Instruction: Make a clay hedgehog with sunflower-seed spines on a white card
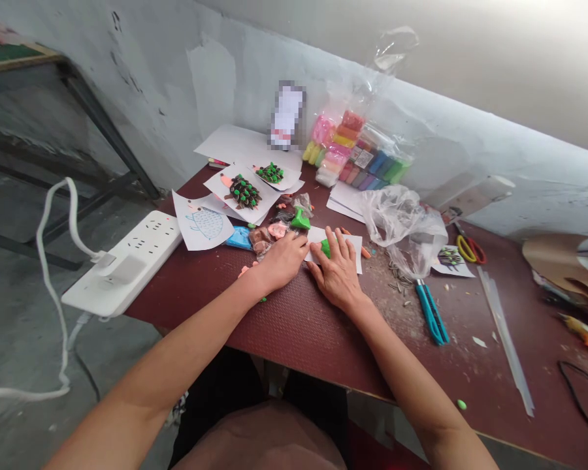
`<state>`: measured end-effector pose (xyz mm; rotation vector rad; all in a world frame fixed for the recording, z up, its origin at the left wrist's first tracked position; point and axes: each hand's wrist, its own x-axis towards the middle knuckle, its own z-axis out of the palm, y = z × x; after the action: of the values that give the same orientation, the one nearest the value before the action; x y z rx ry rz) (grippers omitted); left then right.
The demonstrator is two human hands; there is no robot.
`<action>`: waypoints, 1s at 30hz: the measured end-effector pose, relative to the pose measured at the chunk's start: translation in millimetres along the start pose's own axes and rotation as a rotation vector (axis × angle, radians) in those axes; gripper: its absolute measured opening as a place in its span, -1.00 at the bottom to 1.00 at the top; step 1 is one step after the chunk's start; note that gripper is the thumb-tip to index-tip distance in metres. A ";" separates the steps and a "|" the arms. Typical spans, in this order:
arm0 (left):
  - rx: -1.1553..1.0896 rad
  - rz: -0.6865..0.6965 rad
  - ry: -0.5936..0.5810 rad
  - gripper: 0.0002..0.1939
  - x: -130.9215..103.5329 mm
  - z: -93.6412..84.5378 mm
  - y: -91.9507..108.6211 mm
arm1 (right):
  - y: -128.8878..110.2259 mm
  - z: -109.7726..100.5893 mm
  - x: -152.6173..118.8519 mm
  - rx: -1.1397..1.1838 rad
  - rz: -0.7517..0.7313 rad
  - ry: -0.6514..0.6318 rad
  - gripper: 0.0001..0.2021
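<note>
My right hand [337, 269] lies with its fingers spread over a small white card [353, 247]. Green clay [325, 248] shows between its fingers on that card. Beside the card's left edge, my left hand [285, 262] has its fingers curled together; whatever they hold is hidden. Around it are a bright green lump of clay [300, 219], pink clay [277, 230], a brown clay packet [261, 241] and a blue packet [239, 237]. Two cards with clay hedgehogs, one larger hedgehog [245, 192] and one smaller hedgehog [270, 173], lie behind.
A hedgehog drawing [206, 223] and a white power strip [127, 261] are left. Bagged clay [357, 153] and a phone [287, 116] lean on the wall. Rightward lie a plastic bag [406, 222], seeds [400, 282], a teal utility knife [431, 313], scissors [469, 249] and glue sticks [506, 343].
</note>
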<state>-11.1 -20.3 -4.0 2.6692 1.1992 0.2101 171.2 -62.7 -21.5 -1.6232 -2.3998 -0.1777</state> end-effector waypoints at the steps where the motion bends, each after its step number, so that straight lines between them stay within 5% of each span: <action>1: -0.001 0.001 0.007 -0.67 -0.1 0.6 -0.2 | -0.1 -0.5 0.0 -0.008 -0.006 -0.003 -0.58; 30: 0.015 0.053 0.104 -0.67 -1.3 11.7 -6.9 | -0.6 -2.5 -0.1 -0.016 0.041 0.029 -0.61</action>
<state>-14.4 -18.3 -17.1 2.7357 1.1637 0.3535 171.1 -63.6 -19.0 -1.6634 -2.3476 -0.2129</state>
